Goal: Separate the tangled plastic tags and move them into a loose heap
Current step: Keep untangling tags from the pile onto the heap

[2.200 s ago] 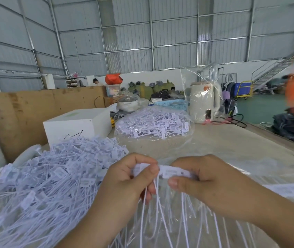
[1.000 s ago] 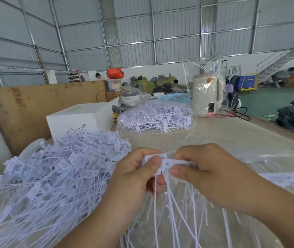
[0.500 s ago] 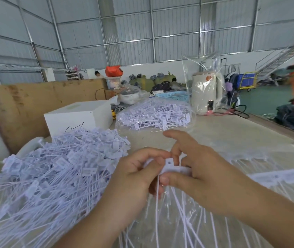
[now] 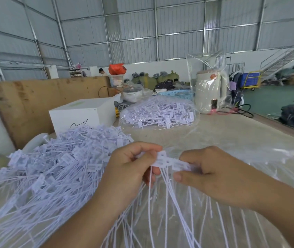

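In the lower middle of the frame both hands close on one bunch of white plastic tags. The left hand has its fingers curled, thumb and forefinger pinching the flat heads of the bunch at its left end. The right hand meets it from the right, its thumb below and its fingers curled over the top, so that its grip is tight on the other end of the same heads. The two grips sit just beside each other, with only a short stretch of tag heads showing between them. The thin tails of the held tags hang down from the hands and fan out toward the bottom edge, over a sheet of clear plastic that lies on the tabletop.

At the left of the frame lies the loose heap of separate tags, just beside the left forearm. Further back, in the middle of the frame, a clear bag of tags rests on the tabletop. A white box stands behind the heap at the upper left of it, and a pale kettle wrapped in clear film stands behind the bag to the right.
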`<state>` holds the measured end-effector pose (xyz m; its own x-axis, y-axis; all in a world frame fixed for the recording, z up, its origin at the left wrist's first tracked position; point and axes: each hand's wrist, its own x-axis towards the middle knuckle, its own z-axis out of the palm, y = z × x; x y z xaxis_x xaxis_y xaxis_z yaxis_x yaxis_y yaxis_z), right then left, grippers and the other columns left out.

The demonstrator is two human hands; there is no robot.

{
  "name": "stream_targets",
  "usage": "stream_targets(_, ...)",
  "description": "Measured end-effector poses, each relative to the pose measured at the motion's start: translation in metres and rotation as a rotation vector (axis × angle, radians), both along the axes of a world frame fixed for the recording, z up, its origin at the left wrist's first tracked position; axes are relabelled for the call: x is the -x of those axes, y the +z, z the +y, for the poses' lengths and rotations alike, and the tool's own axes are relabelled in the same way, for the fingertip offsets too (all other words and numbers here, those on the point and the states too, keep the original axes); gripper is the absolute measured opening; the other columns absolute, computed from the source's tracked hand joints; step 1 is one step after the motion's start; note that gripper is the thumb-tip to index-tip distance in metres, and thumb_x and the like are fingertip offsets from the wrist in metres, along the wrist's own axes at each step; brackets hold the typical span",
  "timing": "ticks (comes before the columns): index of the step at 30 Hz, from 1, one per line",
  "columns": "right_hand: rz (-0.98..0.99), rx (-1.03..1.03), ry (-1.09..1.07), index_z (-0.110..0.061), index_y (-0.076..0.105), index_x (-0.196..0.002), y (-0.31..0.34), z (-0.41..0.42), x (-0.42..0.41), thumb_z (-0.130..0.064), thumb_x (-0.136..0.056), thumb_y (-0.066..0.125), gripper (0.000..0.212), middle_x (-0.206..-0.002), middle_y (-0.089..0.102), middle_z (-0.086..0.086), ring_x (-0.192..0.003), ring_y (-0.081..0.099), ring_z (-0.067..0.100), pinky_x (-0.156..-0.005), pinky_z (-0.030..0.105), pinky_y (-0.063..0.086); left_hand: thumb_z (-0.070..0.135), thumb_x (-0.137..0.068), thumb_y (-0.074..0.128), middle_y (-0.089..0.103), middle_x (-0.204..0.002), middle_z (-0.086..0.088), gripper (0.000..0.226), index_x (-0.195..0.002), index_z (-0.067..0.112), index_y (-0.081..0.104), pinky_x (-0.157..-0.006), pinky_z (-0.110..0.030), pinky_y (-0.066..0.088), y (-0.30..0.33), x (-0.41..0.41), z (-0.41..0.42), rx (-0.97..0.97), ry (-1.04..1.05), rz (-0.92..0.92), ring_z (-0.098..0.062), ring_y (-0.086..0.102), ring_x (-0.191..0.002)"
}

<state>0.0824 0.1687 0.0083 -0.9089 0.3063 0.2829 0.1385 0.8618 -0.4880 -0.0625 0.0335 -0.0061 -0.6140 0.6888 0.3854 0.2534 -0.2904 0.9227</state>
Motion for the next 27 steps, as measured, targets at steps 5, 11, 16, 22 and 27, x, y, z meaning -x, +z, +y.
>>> stream_targets(5,0.064,-0.004,0.019,-0.034,0.054,-0.075,0.001,-0.004,0.001,-0.044,-0.09,0.063,0.02,-0.058,0.052,-0.013,-0.049,0.045,0.009,-0.052,0.028,0.035,0.034,-0.059,0.073,0.063,-0.052,-0.007,0.021,-0.078,0.028,0.079,-0.041,-0.022,0.045,0.001,-0.004,0.002,-0.031,0.043,0.009,-0.013,0.055,-0.042)
stream_targets(11,0.235,-0.093,-0.165,-0.026,0.036,-0.062,-0.003,-0.024,0.008,-0.054,-0.085,0.053,0.039,-0.047,0.04,-0.004,-0.043,0.036,0.011,-0.047,0.033,0.031,0.015,-0.083,0.068,0.062,-0.054,-0.003,0.014,-0.078,0.022,0.078,-0.042,-0.02,0.045,-0.001,-0.013,0.008,-0.144,0.088,-0.209,-0.012,0.056,-0.045)
stream_targets(16,0.475,-0.045,-0.296,-0.023,0.035,-0.06,0.006,-0.012,0.004,-0.051,-0.084,0.052,0.041,-0.052,0.05,-0.016,-0.047,0.044,0.011,-0.046,0.029,0.031,0.009,-0.089,0.063,0.059,-0.054,-0.003,0.024,-0.074,0.021,0.078,-0.041,-0.02,0.045,0.001,-0.01,0.005,-0.176,0.122,-0.346,-0.011,0.052,-0.043)
stream_targets(22,0.153,-0.07,-0.001,-0.047,0.038,-0.125,-0.002,-0.009,0.003,-0.069,-0.082,0.046,0.049,-0.062,0.056,-0.028,-0.055,0.052,-0.002,-0.054,0.018,0.037,0.02,-0.081,0.069,0.063,-0.054,-0.005,0.011,-0.079,0.028,0.077,-0.044,-0.022,0.047,-0.002,-0.01,0.005,-0.002,0.014,-0.12,-0.013,0.057,-0.044)
stream_targets(27,0.076,-0.071,0.063,-0.05,0.025,-0.134,-0.007,-0.01,0.004,-0.057,-0.09,0.053,0.053,-0.067,0.057,-0.027,-0.06,0.055,0.002,-0.058,0.019,0.042,0.036,-0.072,0.073,0.06,-0.054,-0.003,0.014,-0.079,0.025,0.078,-0.046,-0.024,0.046,-0.007,-0.01,0.005,0.038,-0.067,-0.071,-0.015,0.056,-0.045)
